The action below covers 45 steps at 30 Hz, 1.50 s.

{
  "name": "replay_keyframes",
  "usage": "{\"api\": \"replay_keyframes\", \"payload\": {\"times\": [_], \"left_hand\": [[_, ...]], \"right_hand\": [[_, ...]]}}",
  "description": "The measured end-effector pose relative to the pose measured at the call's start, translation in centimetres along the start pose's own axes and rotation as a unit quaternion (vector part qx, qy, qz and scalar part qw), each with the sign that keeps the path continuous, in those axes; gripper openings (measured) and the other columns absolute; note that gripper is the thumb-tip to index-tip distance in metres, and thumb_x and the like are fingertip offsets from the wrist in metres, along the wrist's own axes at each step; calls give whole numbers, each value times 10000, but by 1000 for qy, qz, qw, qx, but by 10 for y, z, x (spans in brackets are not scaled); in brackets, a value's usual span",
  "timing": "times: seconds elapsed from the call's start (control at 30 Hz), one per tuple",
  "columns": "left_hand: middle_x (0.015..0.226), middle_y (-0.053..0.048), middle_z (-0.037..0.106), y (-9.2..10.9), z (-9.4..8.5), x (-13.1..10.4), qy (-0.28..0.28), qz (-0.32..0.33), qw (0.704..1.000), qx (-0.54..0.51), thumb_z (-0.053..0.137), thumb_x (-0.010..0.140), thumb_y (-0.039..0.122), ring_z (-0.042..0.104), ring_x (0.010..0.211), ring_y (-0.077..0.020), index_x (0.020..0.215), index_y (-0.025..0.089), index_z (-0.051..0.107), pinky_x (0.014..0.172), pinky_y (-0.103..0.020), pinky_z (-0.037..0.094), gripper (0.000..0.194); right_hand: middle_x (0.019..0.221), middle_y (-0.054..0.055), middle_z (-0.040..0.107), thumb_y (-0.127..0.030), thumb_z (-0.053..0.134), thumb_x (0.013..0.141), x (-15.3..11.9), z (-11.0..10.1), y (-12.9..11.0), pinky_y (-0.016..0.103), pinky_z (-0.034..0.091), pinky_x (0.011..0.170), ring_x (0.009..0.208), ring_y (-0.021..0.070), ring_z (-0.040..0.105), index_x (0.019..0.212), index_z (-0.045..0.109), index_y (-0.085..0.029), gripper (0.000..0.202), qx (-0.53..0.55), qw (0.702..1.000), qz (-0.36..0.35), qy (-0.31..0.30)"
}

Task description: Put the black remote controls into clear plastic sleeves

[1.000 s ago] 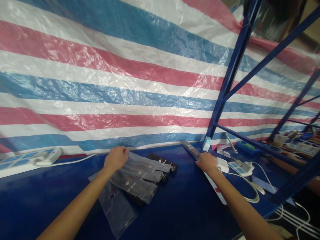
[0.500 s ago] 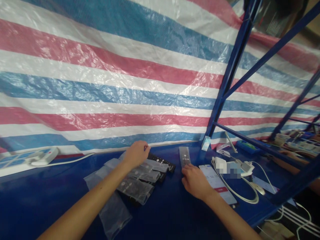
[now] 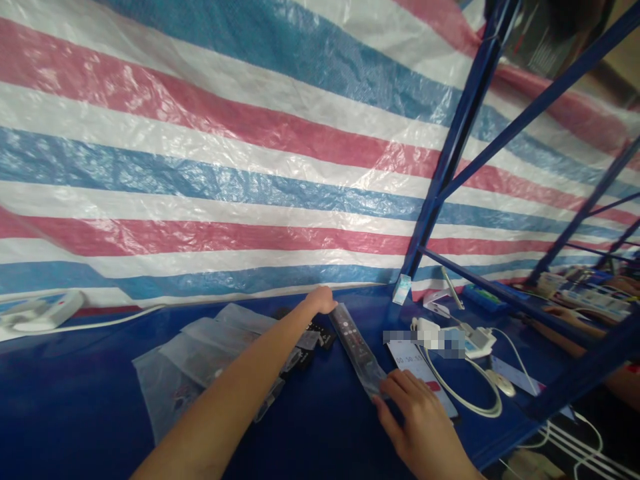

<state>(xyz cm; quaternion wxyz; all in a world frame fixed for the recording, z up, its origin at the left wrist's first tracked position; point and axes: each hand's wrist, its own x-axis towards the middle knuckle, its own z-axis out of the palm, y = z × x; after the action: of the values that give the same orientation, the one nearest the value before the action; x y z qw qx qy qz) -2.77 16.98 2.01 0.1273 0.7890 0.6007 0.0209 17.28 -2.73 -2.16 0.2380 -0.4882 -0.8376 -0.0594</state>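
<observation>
A black remote control in a clear plastic bag [image 3: 356,345] lies slanted on the blue table. My left hand [image 3: 321,301] is closed at the bag's far end. At the near end, my right hand [image 3: 407,400] pinches the bag between thumb and fingers. Several clear plastic bags [image 3: 210,343] overlap on the left, partly under my left forearm. Dark remotes [image 3: 320,335] show beside that forearm, some of them covered by bags.
A lit phone [image 3: 425,373] lies right of my right hand, with a power strip [image 3: 470,341] and white cables beyond. Blue metal frame bars [image 3: 445,153] rise at the right. Another person's hand [image 3: 575,323] is at the far right.
The bagged remote has come nearer and now slants between both hands. My left hand has moved right from the pile to its far end; my right hand has shifted down to its near end.
</observation>
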Motion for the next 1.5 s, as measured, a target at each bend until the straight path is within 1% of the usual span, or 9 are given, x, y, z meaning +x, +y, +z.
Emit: {"api": "replay_keyframes", "payload": {"times": [0.17, 0.33, 0.47, 0.63, 0.8, 0.97, 1.13, 1.37, 1.5], "left_hand": [[1167, -69, 594, 5, 10, 7, 3, 0, 1000, 2, 567, 908, 356, 603, 991, -213, 1149, 178, 582, 828, -394, 530, 299], [1143, -89, 608, 14, 6, -14, 81, 20, 996, 42, 575, 905, 291, 603, 1008, -213, 1136, 155, 579, 857, -411, 515, 268], [1088, -128, 641, 24, -20, -40, 166, 63, 981, 80, 504, 859, 69, 591, 1055, -238, 1092, 147, 577, 906, -367, 471, 257], [1038, -99, 646, 41, -59, -73, 231, 120, 960, 107, 424, 873, 82, 584, 1039, -238, 1034, 168, 564, 872, -344, 463, 230], [943, -89, 652, 60, -86, -101, 290, 168, 933, 130, 403, 900, 127, 610, 927, -230, 966, 163, 580, 769, -330, 473, 192], [932, -80, 654, 73, -103, -117, 308, 167, 923, 157, 393, 910, 134, 607, 907, -220, 950, 165, 584, 762, -326, 466, 198], [958, -79, 647, 71, -119, -125, 329, 165, 913, 175, 368, 924, 137, 584, 945, -226, 940, 157, 577, 791, -334, 451, 211], [900, -37, 632, 66, -147, -141, 380, 156, 905, 111, 356, 939, 216, 572, 889, -196, 908, 182, 578, 782, -318, 434, 226], [857, -19, 635, 41, -171, -150, 447, 103, 888, 30, 416, 904, 236, 574, 835, -176, 901, 172, 589, 800, -315, 439, 184]], "right_hand": [[816, 48, 641, -214, 459, 909, -5, -4, 6, 308, 462, 680, 766, 197, 614, 803, 595, -233, 173, 14, 1000, -3, 21], [789, 42, 638, -240, 454, 919, -6, -4, 9, 301, 461, 656, 738, 195, 617, 778, 583, -238, 191, 17, 999, 2, 36], [780, 35, 647, -265, 446, 929, -12, -5, 13, 299, 469, 661, 709, 184, 630, 779, 586, -238, 207, 28, 997, 20, 67], [790, 42, 662, -335, 441, 936, -23, -2, 15, 290, 482, 640, 706, 186, 653, 795, 600, -243, 232, 38, 992, 70, 101], [853, 61, 681, -384, 530, 879, -23, 6, 11, 291, 493, 602, 715, 207, 669, 926, 635, -230, 192, 34, 989, 133, 56], [883, 80, 688, -355, 624, 808, 3, 7, 1, 307, 495, 688, 764, 228, 667, 1101, 622, -180, 342, 57, 980, 187, -30], [907, 85, 688, -340, 690, 755, 37, -1, 0, 295, 456, 731, 847, 237, 648, 1078, 627, -153, 379, 82, 967, 223, -95], [808, 32, 691, -347, 699, 731, 54, 3, 9, 251, 372, 601, 754, 197, 631, 915, 658, -193, 244, 110, 966, 197, -127], [787, 29, 699, -322, 644, 748, 57, 4, 8, 249, 364, 588, 749, 192, 640, 817, 660, -205, 136, 93, 968, 204, -112]]}}
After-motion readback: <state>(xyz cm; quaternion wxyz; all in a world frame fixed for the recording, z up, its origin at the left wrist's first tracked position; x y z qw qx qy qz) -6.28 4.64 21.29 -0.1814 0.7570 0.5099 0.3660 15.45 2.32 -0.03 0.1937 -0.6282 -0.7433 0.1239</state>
